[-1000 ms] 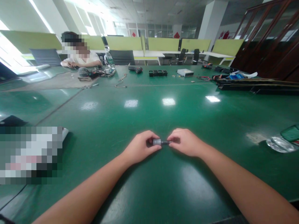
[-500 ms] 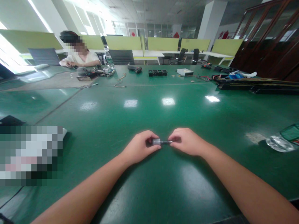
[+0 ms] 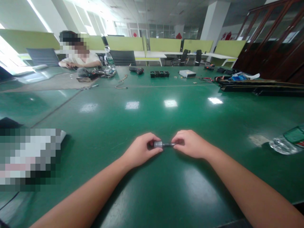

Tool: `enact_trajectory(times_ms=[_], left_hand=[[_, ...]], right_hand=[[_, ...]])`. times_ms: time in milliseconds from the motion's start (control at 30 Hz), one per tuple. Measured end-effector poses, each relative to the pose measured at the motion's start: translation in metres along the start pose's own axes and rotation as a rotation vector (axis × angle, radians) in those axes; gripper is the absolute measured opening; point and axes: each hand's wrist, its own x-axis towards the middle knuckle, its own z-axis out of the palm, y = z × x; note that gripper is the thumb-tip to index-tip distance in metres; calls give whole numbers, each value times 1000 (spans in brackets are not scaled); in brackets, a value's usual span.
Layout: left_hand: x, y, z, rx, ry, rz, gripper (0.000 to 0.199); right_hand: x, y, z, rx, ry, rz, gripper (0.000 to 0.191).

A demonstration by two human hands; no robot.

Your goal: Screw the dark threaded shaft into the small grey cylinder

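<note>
Between my two hands lies a small silver-grey cylinder with a thin dark shaft (image 3: 158, 144), held level close to the green table top; its exact kind is too small to make out. My left hand (image 3: 142, 148) grips the thick cylinder end between thumb and fingers, which partly hide it. At the other end, my right hand (image 3: 190, 144) pinches the tip of the thin shaft with thumb and fingertips.
A pixelated box-like object (image 3: 28, 155) is on the left of the green table (image 3: 142, 120). To the right lies a clear bottle (image 3: 282, 145). Along the far side are a black block (image 3: 159, 74), a white box (image 3: 187, 73) and dark panels (image 3: 261, 87). Another person (image 3: 80, 58) sits at far left.
The view has shifted very slightly. Both hands keep the same grip on the cylinder and its shaft.
</note>
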Motion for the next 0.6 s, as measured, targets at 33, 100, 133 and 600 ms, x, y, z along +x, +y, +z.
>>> enact_trajectory(times_ms=[33, 100, 133, 600], left_hand=[[0, 0, 0, 2, 0, 2, 23], [0, 0, 1, 6, 1, 5, 24], [0, -1, 1, 6, 2, 7, 24], [0, 2, -1, 5, -4, -12, 23]], right_hand=[[0, 0, 0, 0, -2, 2, 11], [-1, 1, -1, -2, -4, 1, 12], [-1, 2, -1, -5, -7, 1, 12], [-3, 4, -8, -56, -39, 52, 11]])
